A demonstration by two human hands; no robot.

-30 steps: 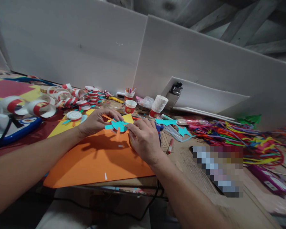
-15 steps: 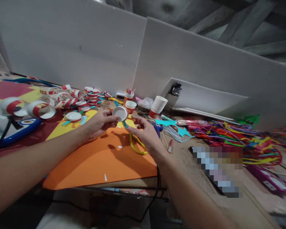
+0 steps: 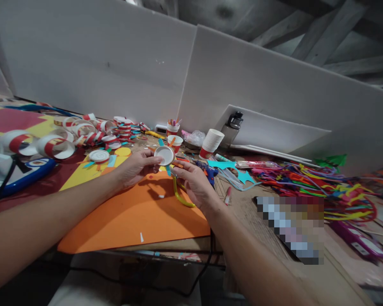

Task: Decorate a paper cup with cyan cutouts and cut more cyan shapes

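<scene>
Cup base [image 3: 164, 155], mid-frame, has shifted slightly right & down vs. 0.5 s ago, & an orange strip [image 3: 172, 141] now shows at its upper R; 1 s ago its blue-paper face showed, now it's the hollow white side. L hand [image 3: 134, 169] has it clamped, thumb over the rim, other fingers partly hidden. R hand [image 3: 194, 180] is at its lower R, by a blue strip [image 3: 168, 171]; can't tell if it's pinching that. Hands slightly apart, cup base between. Yellow loop [image 3: 178, 196] under R hand partly covered, rest can't be ID'd. Orange sheet [image 3: 124, 221], lower centre, partly hidden by hands. Blue-edged board [image 3: 44, 168], far L, cut off by frame; item [image 3: 287, 229] lower R pixelated, unreadable
</scene>
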